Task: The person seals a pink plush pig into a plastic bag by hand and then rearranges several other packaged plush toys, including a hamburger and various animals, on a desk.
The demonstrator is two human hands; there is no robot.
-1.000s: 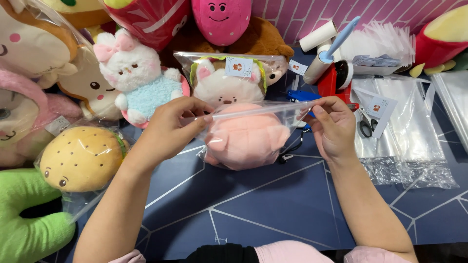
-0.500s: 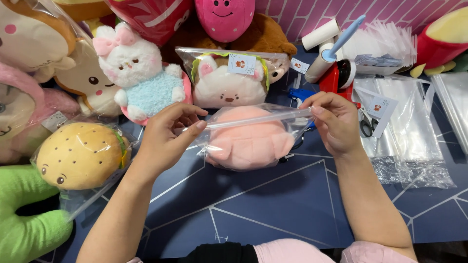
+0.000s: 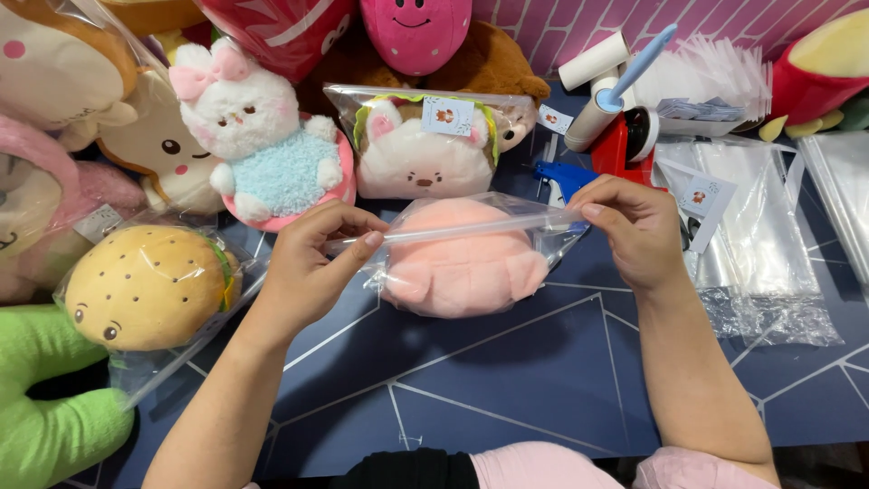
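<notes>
Bagged burger plush (image 3: 145, 285), white bunny plush (image 3: 258, 136), blue tagging gun (image 3: 563, 177), clear bag stack (image 3: 760, 244), green plush (image 3: 50, 398)

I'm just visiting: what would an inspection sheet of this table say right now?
Surface: dark blue table with pale line pattern.
Job's things: pink plush toy inside a clear zip bag, lying on the table.
Clutter: bagged burger plush, white bunny plush, bagged white plush, blue tagging gun, stack of empty clear bags, paper rolls.
Grippers: left hand and right hand each pinch an end of the bag's seal strip.
Cables: nothing seen.
Surroundings: pink brick-pattern wall.
</notes>
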